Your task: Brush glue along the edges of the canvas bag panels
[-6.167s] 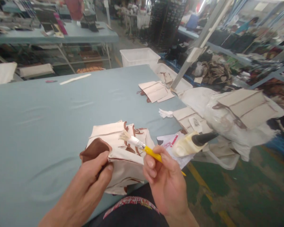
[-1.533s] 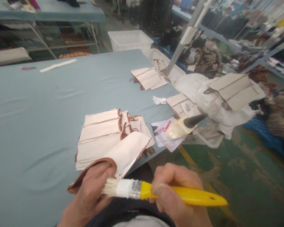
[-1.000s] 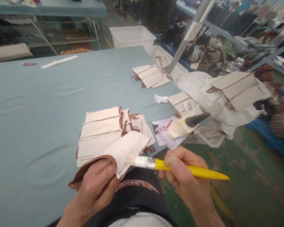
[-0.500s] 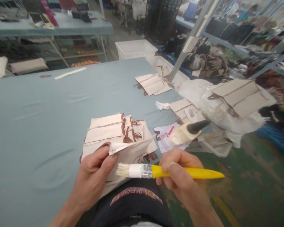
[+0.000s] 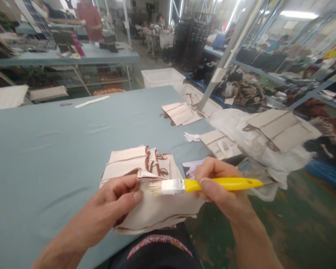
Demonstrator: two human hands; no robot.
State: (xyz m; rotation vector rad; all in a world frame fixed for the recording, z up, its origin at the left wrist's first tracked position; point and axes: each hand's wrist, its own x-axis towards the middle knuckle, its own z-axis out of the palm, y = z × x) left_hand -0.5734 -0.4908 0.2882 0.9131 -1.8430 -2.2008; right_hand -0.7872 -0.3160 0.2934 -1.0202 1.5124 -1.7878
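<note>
My right hand is closed around the yellow handle of a paintbrush, its pale bristles pointing left. The bristle tips lie at the raised edge of a cream fabric panel with brown trim. My left hand pinches that panel's folded edge between thumb and fingers. Behind it, a stack of similar cream panels with brown edging rests on the blue-grey table. Whether the bristles press on the fabric I cannot tell for sure.
More cream panels lie farther back on the table. A white plastic bin stands beyond its far edge. To the right are a metal post, plastic bags and a panel on top of them. A person in red stands far back.
The brush has moved up to the panel's edge, and the panel now spreads out below my hands. My right hand now hides most of the pale bottle. The view has tilted upward.
</note>
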